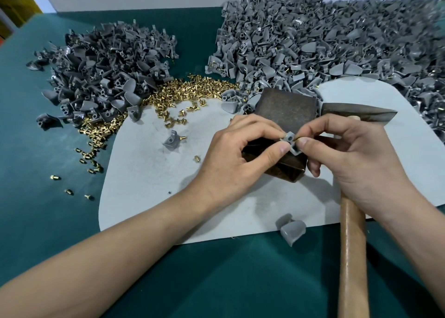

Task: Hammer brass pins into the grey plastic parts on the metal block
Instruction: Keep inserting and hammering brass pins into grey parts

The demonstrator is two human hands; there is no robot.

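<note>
Grey plastic part (290, 140), small and angular with a round hole in its face, is held in the air just over the near end of the dark, rust-brown metal block (286, 110). This is the head view, the only one given. The left hand (240, 158) has its grip clamped on the grey plastic part, thumb below and forefinger above its left edge. The right hand (349, 154) has its grip pinched together at the part's right edge on a small brass pin (297, 138). Only a glint of it shows between the fingertips, and I cannot tell how far it has entered the hole. So the part lies between the two grips, touching both, and does not rest on the block.

The step in hand looks like seating the brass pin by finger before any blow. To do it well, I would line the pin straight with the hole and push until it stands alone. Then I would lay the part flat on the block's top face with the pin upright and the fingers off to the side. A crooked pin would likely bend or skip away under a strike.

The wooden-handled steel hammer (352, 245) lies just right of the block, its head beside the block's far end. Its handle passes under the right hand, so it is close to take up. A heap of loose brass pins (187, 89) lies beyond the block and to its left on the green tabletop (48, 137).
</note>
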